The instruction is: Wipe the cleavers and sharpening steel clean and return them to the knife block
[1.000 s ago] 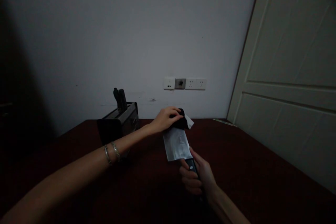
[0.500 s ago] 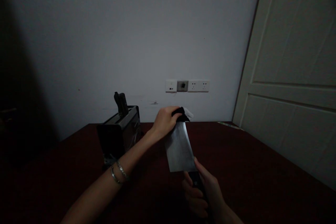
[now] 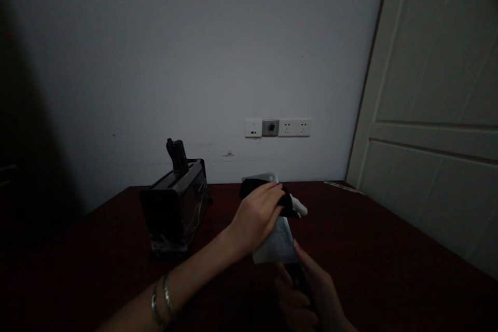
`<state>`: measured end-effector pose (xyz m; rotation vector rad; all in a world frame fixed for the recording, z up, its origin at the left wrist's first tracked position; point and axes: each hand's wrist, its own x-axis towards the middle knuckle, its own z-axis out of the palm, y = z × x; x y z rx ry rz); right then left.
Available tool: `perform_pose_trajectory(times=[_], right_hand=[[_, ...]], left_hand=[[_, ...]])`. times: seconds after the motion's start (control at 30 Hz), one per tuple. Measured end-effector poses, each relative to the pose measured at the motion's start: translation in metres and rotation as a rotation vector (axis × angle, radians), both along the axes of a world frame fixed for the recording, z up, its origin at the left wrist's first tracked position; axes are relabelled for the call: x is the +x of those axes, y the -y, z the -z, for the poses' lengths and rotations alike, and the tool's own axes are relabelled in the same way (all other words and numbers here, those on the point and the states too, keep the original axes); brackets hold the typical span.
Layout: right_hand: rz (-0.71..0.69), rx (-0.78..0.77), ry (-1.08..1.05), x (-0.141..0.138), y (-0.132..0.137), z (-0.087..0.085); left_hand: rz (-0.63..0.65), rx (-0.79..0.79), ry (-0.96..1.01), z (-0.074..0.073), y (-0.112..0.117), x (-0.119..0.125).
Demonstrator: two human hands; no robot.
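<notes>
Cleaver [image 3: 275,246] sits right of the knife block [image 3: 177,210], its handle gripped in the closed right hand [image 3: 322,290]. Left hand [image 3: 257,212] pinches a black-and-white cloth [image 3: 287,206] across the blade. Blade surface too dim to read for lettering.

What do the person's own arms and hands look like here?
Left hand: ungloved, with two thin silvery bracelets around the sleeveless forearm. Right hand: ungloved, no sleeve or jewellery visible; the dim light hides finer detail.
</notes>
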<state>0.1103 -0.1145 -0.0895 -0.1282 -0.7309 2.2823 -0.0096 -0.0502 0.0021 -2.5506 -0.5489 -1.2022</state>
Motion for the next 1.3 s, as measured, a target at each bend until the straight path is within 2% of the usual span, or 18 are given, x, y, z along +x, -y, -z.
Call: perform_pose_trajectory(times=[0.07,0.13,0.3,0.37,0.47,0.53,0.7,0.8,0.87,1.03,1.1,1.3], right_hand=[[0.014,-0.009,-0.016,0.002,0.001,-0.001],[0.023,-0.003,-0.028,0.003,0.001,-0.002],[-0.009,0.002,-0.013,0.001,0.001,-0.004],[0.001,-0.012,-0.010,0.000,0.001,-0.004],[0.019,-0.025,-0.016,0.002,0.001,-0.004],[0.033,-0.030,-0.020,0.004,0.000,-0.004],[0.017,-0.010,-0.040,0.005,0.000,-0.002],[0.004,-0.002,-0.071,0.006,0.000,-0.003],[0.007,-0.003,-0.094,0.007,0.000,-0.005],[0.067,0.015,-0.125,0.014,-0.003,-0.007],[0.092,0.022,-0.124,0.015,-0.003,-0.006],[0.057,0.037,-0.109,0.012,-0.003,-0.005]], left_hand=[[-0.011,0.000,-0.057,0.006,0.006,0.003],[-0.041,0.011,-0.067,0.006,0.004,0.003],[-0.113,0.022,0.068,-0.004,-0.022,-0.006],[-0.078,0.018,0.072,-0.004,-0.025,-0.007],[0.028,0.006,-0.024,0.002,-0.018,-0.005],[0.055,-0.001,-0.067,0.006,-0.015,-0.004],[-0.073,-0.033,0.068,-0.001,-0.039,-0.010],[-0.095,-0.032,0.092,-0.005,-0.050,-0.018],[-0.070,-0.024,0.042,-0.002,-0.045,-0.021],[0.036,-0.033,-0.102,0.020,-0.013,-0.027],[0.069,-0.028,-0.144,0.024,-0.007,-0.029],[-0.007,-0.004,-0.067,0.016,-0.017,-0.035]])
